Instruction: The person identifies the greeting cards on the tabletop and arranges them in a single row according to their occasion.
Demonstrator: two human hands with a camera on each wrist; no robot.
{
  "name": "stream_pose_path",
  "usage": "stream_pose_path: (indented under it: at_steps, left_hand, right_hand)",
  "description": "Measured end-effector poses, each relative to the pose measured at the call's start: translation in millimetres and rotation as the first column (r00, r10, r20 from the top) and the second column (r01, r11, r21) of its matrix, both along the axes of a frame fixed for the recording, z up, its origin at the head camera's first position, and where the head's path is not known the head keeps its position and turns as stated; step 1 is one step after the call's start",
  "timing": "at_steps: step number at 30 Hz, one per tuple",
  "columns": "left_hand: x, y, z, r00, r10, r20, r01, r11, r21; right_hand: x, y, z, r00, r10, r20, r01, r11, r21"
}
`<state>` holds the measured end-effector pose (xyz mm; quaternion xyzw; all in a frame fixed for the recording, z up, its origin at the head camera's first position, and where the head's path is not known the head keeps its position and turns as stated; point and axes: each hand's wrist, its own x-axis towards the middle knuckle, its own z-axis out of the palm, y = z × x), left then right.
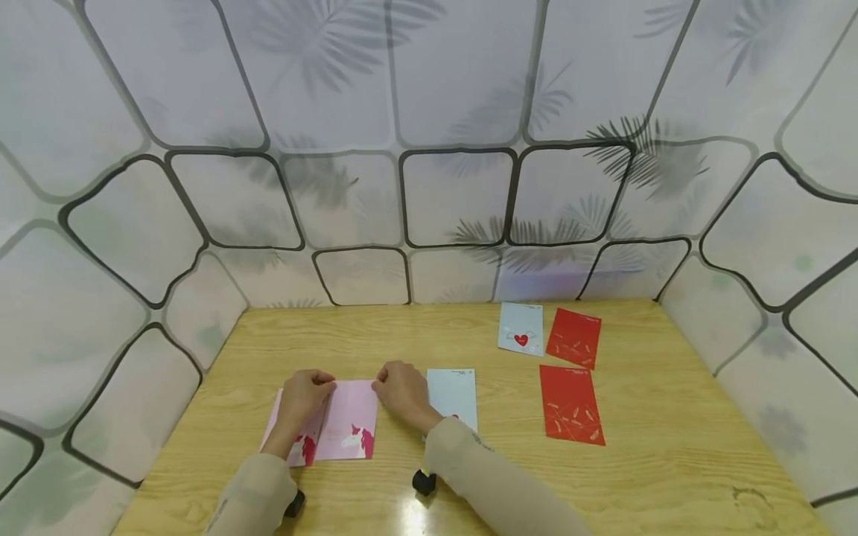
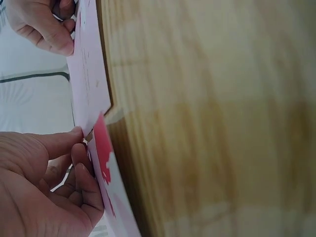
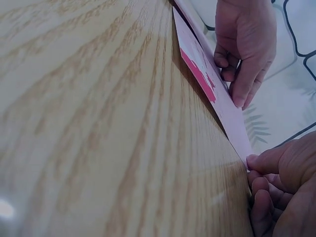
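Because the left hand [image 1: 300,398] and right hand [image 1: 404,388] pinch its top corners, the pink card [image 1: 351,411] (with a unicorn [image 1: 352,441]) likely can't slip. Red cards [image 1: 571,406] lie well away.

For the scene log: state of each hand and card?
Left hand: pinching card
Right hand: pinching card
Right pink card: pinched by both hands
Left pink card: partly hidden
Near blue card: partly hidden
Far blue card: flat
Far red card: flat
Near red card: flat
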<state>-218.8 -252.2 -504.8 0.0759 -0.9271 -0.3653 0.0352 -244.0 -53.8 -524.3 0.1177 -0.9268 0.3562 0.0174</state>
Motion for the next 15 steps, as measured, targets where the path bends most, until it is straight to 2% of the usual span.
stream_pose_path:
  at_steps: [15]
  left_hand:
    - [0.2,-1.1,0.1,1.000,-0.011,-0.015,0.011,1.000,0.011]
  right_hand:
    - [2.2,-0.2,1.4,1.000,0.001,-0.029,-0.001,1.000,0.018]
